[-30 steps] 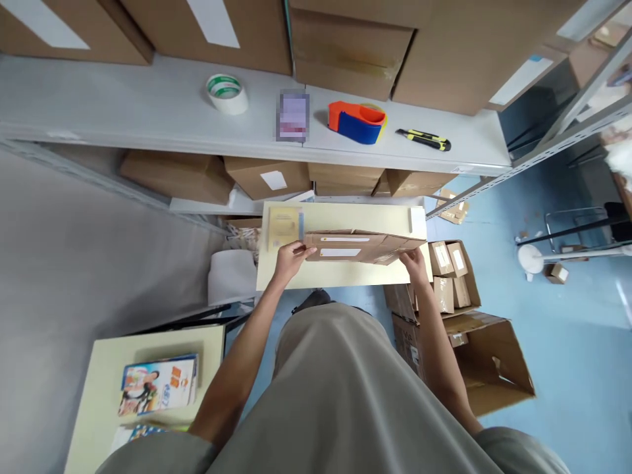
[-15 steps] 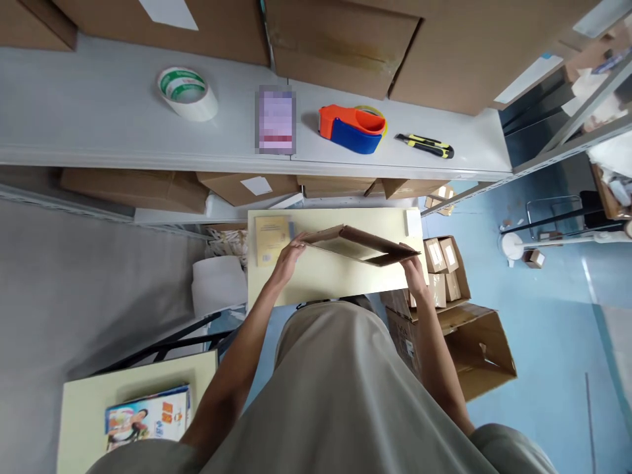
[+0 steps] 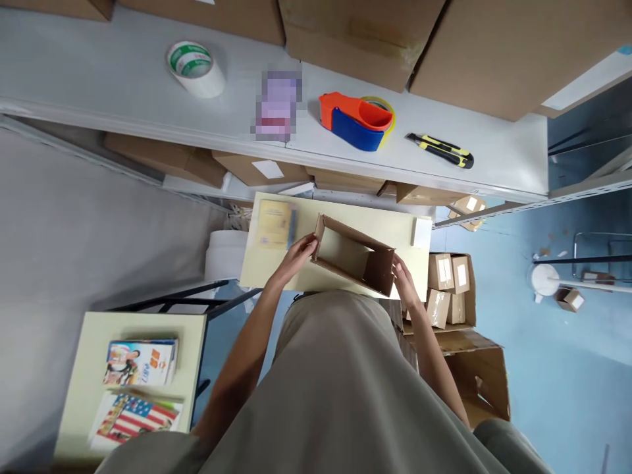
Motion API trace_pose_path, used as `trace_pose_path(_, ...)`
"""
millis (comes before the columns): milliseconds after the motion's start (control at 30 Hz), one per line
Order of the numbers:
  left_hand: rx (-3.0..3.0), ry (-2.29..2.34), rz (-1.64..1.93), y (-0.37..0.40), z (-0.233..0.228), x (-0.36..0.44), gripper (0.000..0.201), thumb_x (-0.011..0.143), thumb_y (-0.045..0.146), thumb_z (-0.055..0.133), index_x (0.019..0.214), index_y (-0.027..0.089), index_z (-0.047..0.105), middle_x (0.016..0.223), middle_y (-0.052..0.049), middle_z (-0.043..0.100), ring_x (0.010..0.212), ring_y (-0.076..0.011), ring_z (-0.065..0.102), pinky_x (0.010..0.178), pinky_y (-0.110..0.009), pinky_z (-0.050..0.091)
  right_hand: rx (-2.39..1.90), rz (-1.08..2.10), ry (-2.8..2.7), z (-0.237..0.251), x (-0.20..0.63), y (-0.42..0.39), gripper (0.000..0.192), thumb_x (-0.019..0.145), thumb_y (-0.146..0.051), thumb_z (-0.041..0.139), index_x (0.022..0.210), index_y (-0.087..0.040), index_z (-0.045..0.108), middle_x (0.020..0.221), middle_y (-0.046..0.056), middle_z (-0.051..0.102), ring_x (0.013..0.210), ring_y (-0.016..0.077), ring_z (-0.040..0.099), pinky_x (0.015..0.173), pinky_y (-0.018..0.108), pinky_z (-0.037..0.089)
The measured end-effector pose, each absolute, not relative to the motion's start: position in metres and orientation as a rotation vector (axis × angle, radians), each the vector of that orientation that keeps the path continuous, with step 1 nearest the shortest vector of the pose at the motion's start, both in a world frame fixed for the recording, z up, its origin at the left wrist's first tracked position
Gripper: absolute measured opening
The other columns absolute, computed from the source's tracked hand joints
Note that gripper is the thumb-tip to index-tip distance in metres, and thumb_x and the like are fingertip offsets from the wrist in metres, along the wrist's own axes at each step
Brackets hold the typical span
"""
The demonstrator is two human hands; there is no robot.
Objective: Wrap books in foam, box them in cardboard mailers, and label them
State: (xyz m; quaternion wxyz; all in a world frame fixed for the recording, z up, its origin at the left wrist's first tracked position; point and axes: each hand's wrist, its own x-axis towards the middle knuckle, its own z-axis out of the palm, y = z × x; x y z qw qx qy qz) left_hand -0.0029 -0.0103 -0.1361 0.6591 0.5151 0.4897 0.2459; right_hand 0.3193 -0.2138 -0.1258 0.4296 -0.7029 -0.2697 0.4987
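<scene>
A brown cardboard box (image 3: pixel 378 266), squared up and open through its middle, is held at both ends over the cream tabletop (image 3: pixel 316 209). My left hand (image 3: pixel 299 253) grips its left end, fingers against the outer wall. At the right end my right hand (image 3: pixel 403 280) presses on the outside of the panel. Through the box the tabletop shows. A yellow booklet (image 3: pixel 274 224) lies on the table beyond my left hand, and a small white box (image 3: pixel 421 232) sits near the table's right edge.
On the grey shelf (image 3: pixel 237 122) ahead stand a tape roll (image 3: pixel 197 69), an orange and blue tape dispenser (image 3: pixel 355 122) and a utility knife (image 3: pixel 440 150). An open carton (image 3: pixel 471 289) of small boxes stands at right. Magazines (image 3: pixel 141 362) lie on a side table at left.
The cardboard box has gone from nearly flattened to opened out into a squared shape. Both hands still hold its ends, now closer together. The head view has turned slightly.
</scene>
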Motion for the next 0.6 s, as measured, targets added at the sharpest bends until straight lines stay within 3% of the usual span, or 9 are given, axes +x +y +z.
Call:
trace_pose_path(133, 1.075, 1.158, 0.52, -0.017, -0.122, 0.0, 0.095, 0.091, 0.095, 0.067, 0.149, 0.022, 0.077, 0.125, -0.018, 0.083, 0.119, -0.0337, 0.08, 0.099, -0.042, 0.066, -1.704, 1.42, -0.597, -0.123, 0.33, -0.24, 0.112, 0.084, -0.099, 0.073, 0.174, -0.035, 0.055, 0.18, 0.015, 0.052, 0.166, 0.0415, 0.053, 0.129, 0.062, 0.053)
trace_pose_path(200, 1.098, 1.194, 0.474, -0.021, -0.115, 0.002, 0.094, 0.093, 0.096, 0.064, 0.145, 0.019, 0.08, 0.123, -0.019, 0.084, 0.117, -0.0348, 0.08, 0.097, -0.042, 0.067, -1.708, 1.407, -0.6, -0.122, 0.331, -0.24, 0.111, 0.083, -0.099, 0.074, 0.172, -0.034, 0.058, 0.178, 0.015, 0.055, 0.167, 0.0429, 0.05, 0.129, 0.063, 0.054)
trace_pose_path(300, 1.197, 1.258, 0.447, -0.027, -0.11, 0.008, 0.088, 0.089, 0.09, 0.073, 0.135, 0.015, 0.084, 0.123, -0.02, 0.085, 0.12, -0.0379, 0.078, 0.097, -0.043, 0.067, -1.703, 1.358, -0.61, -0.121, 0.334, -0.229, 0.104, 0.087, -0.096, 0.073, 0.169, -0.033, 0.062, 0.174, 0.015, 0.06, 0.164, 0.0438, 0.054, 0.126, 0.063, 0.057)
trace_pose_path(433, 1.182, 1.302, 0.455, -0.034, -0.113, 0.015, 0.088, 0.086, 0.088, 0.076, 0.138, 0.018, 0.083, 0.125, -0.019, 0.085, 0.121, -0.037, 0.078, 0.093, -0.042, 0.069, -1.691, 1.315, -0.63, -0.117, 0.345, -0.208, 0.092, 0.093, -0.091, 0.072, 0.164, -0.033, 0.067, 0.166, 0.014, 0.068, 0.155, 0.042, 0.062, 0.122, 0.06, 0.061)
trace_pose_path(600, 1.112, 1.264, 0.48, -0.037, -0.121, 0.015, 0.089, 0.084, 0.088, 0.079, 0.143, 0.021, 0.079, 0.128, -0.017, 0.084, 0.118, -0.0338, 0.08, 0.097, -0.042, 0.068, -1.73, 1.355, -0.624, -0.12, 0.355, -0.191, 0.096, 0.09, -0.091, 0.075, 0.16, -0.027, 0.068, 0.159, 0.018, 0.071, 0.141, 0.0393, 0.071, 0.115, 0.058, 0.065)
